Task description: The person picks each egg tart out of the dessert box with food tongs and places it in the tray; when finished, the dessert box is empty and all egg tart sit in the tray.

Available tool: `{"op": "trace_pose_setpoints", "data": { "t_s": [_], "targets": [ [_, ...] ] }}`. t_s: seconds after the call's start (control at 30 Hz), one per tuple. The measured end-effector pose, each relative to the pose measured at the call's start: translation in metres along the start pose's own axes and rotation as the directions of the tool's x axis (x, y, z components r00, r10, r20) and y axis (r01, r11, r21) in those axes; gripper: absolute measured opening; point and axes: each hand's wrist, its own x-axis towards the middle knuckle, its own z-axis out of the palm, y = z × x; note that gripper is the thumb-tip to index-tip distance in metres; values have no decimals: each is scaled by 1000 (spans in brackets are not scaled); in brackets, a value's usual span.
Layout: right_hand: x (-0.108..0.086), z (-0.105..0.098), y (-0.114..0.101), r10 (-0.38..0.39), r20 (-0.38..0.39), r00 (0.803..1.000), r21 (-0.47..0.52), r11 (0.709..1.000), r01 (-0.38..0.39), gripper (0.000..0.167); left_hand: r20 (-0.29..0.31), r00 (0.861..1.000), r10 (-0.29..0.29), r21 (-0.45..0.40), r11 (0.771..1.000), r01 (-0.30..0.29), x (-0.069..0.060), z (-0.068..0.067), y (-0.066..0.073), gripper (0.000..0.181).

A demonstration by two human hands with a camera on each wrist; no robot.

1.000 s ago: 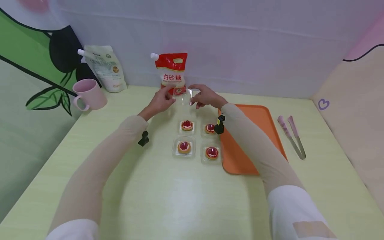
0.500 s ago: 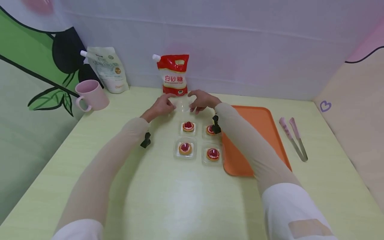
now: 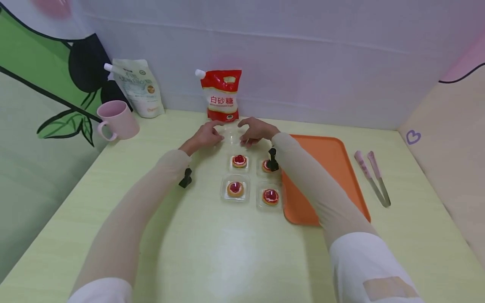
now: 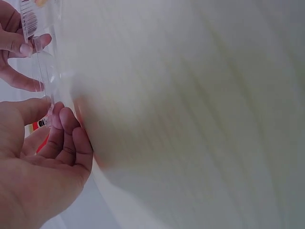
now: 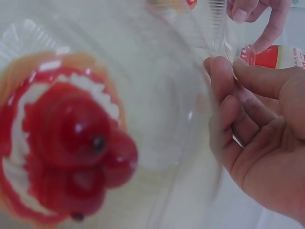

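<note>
Pinching a clear lid (image 3: 232, 136) between them, the left hand (image 3: 206, 136) and right hand (image 3: 258, 129) hold it unclosed. On the near side of both hands, four tarts (image 3: 235, 189) already sit in clear boxes (image 3: 224, 192); whether the others are closed is unclear.

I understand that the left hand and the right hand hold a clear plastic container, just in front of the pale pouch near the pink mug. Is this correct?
Not quite: the pouch is wrong. The left hand and right hand hold the clear plastic container just in front of the red-and-white pouch, as the head view shows.
</note>
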Motion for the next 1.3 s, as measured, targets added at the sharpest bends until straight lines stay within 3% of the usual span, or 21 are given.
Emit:
{"op": "trace_pose_setpoints", "data": {
  "t_s": [0.27, 0.6, 0.77, 0.87, 1.0, 1.13, 1.2, 1.3],
  "targets": [
    [-3, -2, -2, 32, 4, 999, 22, 999, -32, 59, 27, 1000, 7, -16, 1000, -6, -3, -4, -3, 55],
    [-27, -20, 1, 38, -25, 999, 36, 999, -37, 62, 57, 998, -21, -16, 1000, 22, -7, -9, -4, 60],
    [-42, -32, 5, 16, -58, 998, 32, 999, -14, 63, 38, 998, -56, -38, 998, 58, -11, -12, -4, 62],
    [-52, -36, 9, -7, -82, 997, 40, 999, 10, 63, 0, 998, -59, -6, 998, 59, -15, -15, -3, 64],
    [-66, -38, 16, -46, -121, 992, 74, 996, 55, 64, -110, 994, -1, 67, 998, 9, -21, -16, 2, 64],
    [-80, -36, 27, -120, -172, 978, 108, 984, 140, 65, -204, 973, 111, 192, 979, -71, -30, -12, 12, 66],
    [-87, -34, 32, -155, -207, 966, 113, 977, 180, 66, -209, 961, 180, 265, 957, -121, -36, -8, 19, 68],
    [-96, -29, 43, -191, -256, 948, 112, 968, 226, 67, -163, 952, 257, 338, 922, -191, -43, -1, 30, 71]
  ]
}}
